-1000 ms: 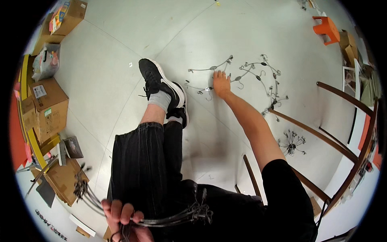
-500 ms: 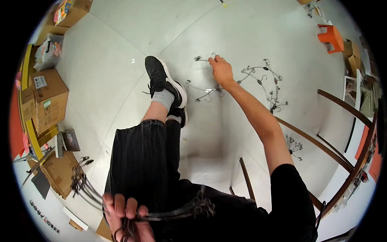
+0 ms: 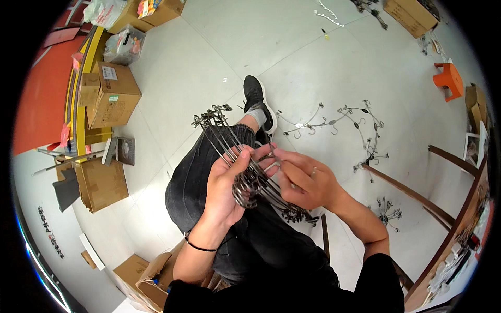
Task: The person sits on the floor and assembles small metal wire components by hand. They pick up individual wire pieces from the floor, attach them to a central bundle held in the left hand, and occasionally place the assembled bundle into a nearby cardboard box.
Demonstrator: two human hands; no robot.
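My left hand (image 3: 223, 183) is wrapped around a bundle of dark metal clip hangers (image 3: 223, 140) above my lap. Their hooks cluster below the thumb, and clips fan out at both ends of the bundle. Against its right side, my right hand (image 3: 312, 180) pinches a clip hanger (image 3: 272, 147) that is mostly hidden by the fingers and the bundle. Beyond the hands, several more clip hangers (image 3: 334, 123) lie on the floor in a loose curved line, some touching or overlapping.
Another hanger cluster (image 3: 386, 214) lies by the brown wooden legs (image 3: 409, 192) at right. An orange stool (image 3: 448, 82) and a cardboard box (image 3: 411, 16) stand farther off. Boxes (image 3: 115, 96) and a yellow-edged shelf (image 3: 83, 107) line the left. My shoe (image 3: 255, 96) is stretched forward.
My right hand has come back from the floor with a clip hanger to the bundle. My left hand has raised the bundle toward the middle. The view has shifted.
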